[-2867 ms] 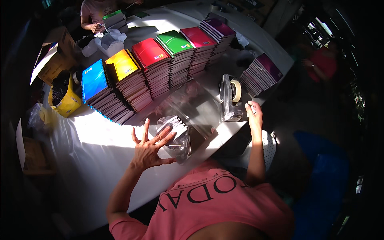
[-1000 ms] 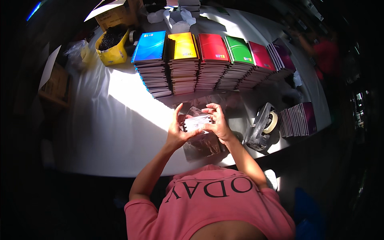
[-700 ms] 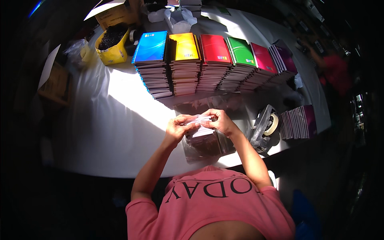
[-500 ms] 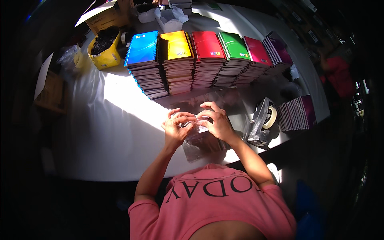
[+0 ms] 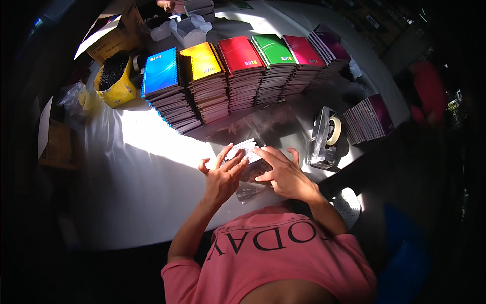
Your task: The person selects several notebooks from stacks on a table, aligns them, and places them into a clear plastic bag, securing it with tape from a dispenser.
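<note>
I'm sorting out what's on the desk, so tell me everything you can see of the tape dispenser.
The tape dispenser stands on the white table, right of the right hand and apart from it. Its body looks like clear plastic, tall and narrow, holding a pale roll of tape near the top. It sits half in shadow, between the hand and a fanned stack of purple notebooks. Nothing touches it but the table.

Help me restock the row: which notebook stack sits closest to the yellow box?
The blue-covered stack, at the left end of the row. It stands right beside the yellow box, while the yellow, red, green and pink stacks run off to the right of it.
</note>
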`<state>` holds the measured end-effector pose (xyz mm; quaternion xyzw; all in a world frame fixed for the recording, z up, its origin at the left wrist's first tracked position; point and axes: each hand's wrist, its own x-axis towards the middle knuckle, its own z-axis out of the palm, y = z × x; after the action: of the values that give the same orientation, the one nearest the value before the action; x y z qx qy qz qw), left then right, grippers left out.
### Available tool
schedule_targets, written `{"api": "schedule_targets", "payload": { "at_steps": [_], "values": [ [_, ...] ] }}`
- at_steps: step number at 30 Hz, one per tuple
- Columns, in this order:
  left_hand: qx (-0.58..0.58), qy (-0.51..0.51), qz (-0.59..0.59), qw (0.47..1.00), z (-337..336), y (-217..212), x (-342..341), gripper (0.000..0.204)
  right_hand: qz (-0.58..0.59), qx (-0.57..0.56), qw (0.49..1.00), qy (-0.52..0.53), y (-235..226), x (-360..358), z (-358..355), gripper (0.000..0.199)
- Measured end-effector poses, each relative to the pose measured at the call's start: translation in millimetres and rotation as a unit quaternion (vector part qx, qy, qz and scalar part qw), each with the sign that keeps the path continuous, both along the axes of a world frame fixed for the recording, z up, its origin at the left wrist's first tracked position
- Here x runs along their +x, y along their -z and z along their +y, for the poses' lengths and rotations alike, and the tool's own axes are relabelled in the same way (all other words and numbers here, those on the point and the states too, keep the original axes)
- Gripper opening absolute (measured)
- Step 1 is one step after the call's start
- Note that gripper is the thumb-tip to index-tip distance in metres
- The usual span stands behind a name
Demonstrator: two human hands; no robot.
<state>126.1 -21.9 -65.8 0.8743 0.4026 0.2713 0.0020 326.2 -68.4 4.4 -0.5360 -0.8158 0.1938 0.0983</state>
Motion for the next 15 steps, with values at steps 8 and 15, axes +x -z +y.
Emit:
{"api": "schedule_targets", "payload": {
  "at_steps": [8, 15],
  "values": [
    [0.058, 0.044, -0.016, 0.997, -4, 16, -2, 0.032, 0.218, -0.042, 0.749, 0.625, 94, 159, -54, 0.036],
    [0.048, 0.079, -0.028, 0.995, 3, 15, -3, 0.031, 0.601, -0.128, 0.595, 0.518, 119, 187, -56, 0.03]
  ]
}}
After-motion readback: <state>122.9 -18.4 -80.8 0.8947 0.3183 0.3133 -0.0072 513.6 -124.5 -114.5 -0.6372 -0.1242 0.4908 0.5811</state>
